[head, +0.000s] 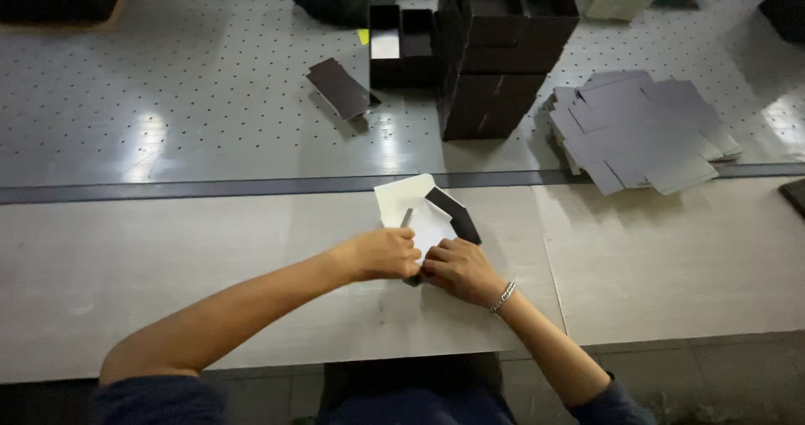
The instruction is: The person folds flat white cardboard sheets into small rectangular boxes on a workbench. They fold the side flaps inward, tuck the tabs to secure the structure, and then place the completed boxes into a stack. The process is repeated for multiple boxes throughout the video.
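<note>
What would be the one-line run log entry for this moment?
left hand: shut on cardboard box blank | right hand: shut on same blank | blank: partly folded, on table | behind: dark boxes, flat blanks

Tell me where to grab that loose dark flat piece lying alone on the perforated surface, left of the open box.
Probably the dark flat piece by its near right corner, coming from the person's side: that end seems slightly raised, with shadow beneath it. The rest lies flat on the perforated surface. The small open box crowds its far right side. Both hands are on the folded card.

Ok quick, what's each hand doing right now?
Left hand: closed, gripping the white and black card blank.
Right hand: closed on the same card blank, at its lower edge.
</note>
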